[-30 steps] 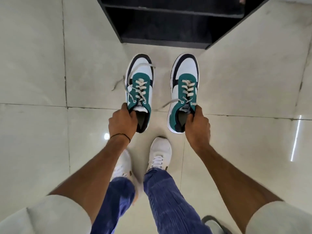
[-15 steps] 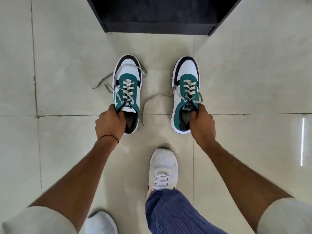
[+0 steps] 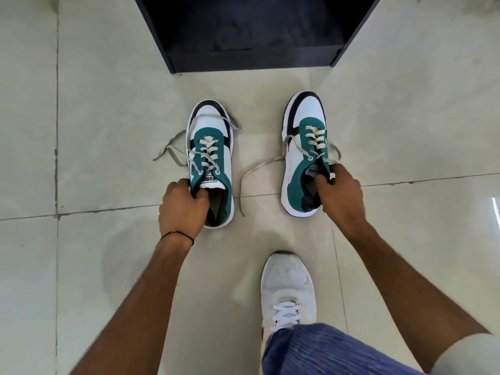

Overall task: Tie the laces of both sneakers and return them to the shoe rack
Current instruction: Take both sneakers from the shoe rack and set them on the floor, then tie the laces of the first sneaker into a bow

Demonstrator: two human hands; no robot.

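Two white, green and black sneakers sit toes-forward on the tiled floor, both with loose laces. My left hand [image 3: 182, 209] grips the collar of the left sneaker [image 3: 211, 139]; its grey laces trail off to the left. My right hand [image 3: 339, 197] holds the tongue and collar of the right sneaker [image 3: 304, 131], tilted slightly, one lace [image 3: 254, 171] snaking across the floor between the shoes. The black shoe rack [image 3: 249, 33] stands just beyond the toes, its lowest shelf dark and bare.
My own foot in a white sneaker [image 3: 288, 290] stands on the floor below the right shoe, with a blue trouser leg [image 3: 324, 350] above it. Pale tiles [image 3: 94, 104] spread on both sides of the rack.
Both sneakers have come down from hanging in my hands to the floor and spread further apart. The laces now lie on the tiles. The view moved closer to the rack.
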